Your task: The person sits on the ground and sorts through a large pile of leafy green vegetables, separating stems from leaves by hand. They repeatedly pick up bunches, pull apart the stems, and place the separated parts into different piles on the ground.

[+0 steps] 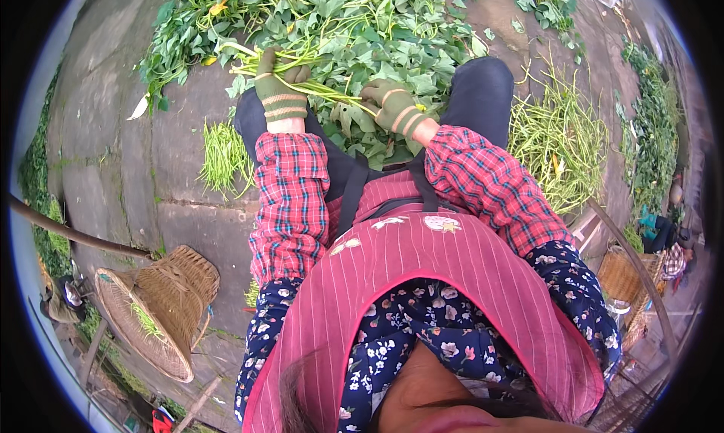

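Note:
My left hand [280, 85], in an olive knitted glove with pale stripes, is closed around a bunch of long green leaf stems [249, 61]. My right hand [393, 106] wears a matching glove. Its fingers pinch the darker ends of a few thin stems [328, 90] that stretch across from the left hand. Under and beyond both hands spreads a large heap of leafy green vines [390, 54], probably sweet potato, reaching between my knees.
A small pile of stripped stems [226, 156] lies by my left knee, a bigger pile [557, 133] by my right. A wide-rimmed wicker basket [164, 303] lies tilted at left, near a curved wooden pole [73, 229]. Another person [664, 238] is at far right, beside a woven basket [628, 274].

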### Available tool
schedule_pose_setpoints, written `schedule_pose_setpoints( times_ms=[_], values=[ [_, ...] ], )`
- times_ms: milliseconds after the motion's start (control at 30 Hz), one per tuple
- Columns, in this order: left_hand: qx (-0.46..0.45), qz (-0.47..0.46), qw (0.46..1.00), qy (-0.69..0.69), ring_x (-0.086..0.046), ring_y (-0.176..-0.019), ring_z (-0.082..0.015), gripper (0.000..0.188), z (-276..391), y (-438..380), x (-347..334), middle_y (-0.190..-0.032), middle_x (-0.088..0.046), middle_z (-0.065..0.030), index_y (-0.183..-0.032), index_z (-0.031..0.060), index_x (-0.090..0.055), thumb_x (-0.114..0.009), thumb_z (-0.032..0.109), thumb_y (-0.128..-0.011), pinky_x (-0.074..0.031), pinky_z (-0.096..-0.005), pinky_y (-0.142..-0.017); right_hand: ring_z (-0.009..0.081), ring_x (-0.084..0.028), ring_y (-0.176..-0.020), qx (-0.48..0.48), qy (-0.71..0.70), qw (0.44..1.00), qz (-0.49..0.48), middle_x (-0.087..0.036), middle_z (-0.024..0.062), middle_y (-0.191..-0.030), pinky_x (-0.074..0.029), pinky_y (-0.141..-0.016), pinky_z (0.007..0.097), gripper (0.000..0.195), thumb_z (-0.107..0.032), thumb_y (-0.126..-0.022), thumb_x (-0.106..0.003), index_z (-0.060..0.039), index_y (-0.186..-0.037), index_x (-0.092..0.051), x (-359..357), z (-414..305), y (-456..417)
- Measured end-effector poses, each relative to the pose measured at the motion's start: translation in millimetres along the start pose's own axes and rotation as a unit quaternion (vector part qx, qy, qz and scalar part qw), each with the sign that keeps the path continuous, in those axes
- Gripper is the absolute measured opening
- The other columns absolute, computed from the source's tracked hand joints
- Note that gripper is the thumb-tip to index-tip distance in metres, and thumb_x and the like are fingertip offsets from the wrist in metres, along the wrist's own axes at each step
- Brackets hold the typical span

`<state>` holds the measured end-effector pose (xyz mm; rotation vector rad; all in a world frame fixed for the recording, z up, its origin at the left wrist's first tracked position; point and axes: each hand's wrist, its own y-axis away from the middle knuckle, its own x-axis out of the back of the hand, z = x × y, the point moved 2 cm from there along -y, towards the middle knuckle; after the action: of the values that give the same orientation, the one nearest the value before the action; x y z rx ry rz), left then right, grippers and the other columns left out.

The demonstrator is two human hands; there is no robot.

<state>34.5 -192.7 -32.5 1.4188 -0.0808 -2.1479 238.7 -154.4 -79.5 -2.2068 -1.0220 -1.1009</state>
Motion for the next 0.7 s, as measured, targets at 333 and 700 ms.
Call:
schedule_pose_setpoints(
  times_ms=[333,700],
  values=[
    [0.005,-0.221,0.966,0.134,-0.038,-0.043,-0.0105,0.014,50.9,23.7,-19.3,-0.066,-0.051,-0.0018,-0.083,0.0076,-0.053,-0.048,0.021,-0.087,-0.028,-0.0223,-0.038,0.0246,-0.058,-0.089,-0.377,0.022,0.92,0.1,-0.062,0.0123,-0.09,-0.045,-0.079,0.0336,0.02,-0.021,-0.079,-0.052,-0.0142,-0.094,-0.065,15.7,92.9,3.8],
    [-0.153,0.295,0.797,-0.503,-0.056,-0.075,-0.0185,0.045,230.2,89.1,155.2,-0.083,-0.06,-0.0099,-0.098,-0.0024,-0.06,-0.061,0.037,-0.076,-0.045,-0.0322,-0.069,0.025,-0.058,-0.066,-0.27,-0.143,0.944,-0.122,-0.06,0.0164,-0.071,-0.043,-0.063,0.0325,0.023,-0.024,-0.077,-0.055,-0.0046,-0.087,-0.062,-51.3,107.7,28.8]
  ],
)
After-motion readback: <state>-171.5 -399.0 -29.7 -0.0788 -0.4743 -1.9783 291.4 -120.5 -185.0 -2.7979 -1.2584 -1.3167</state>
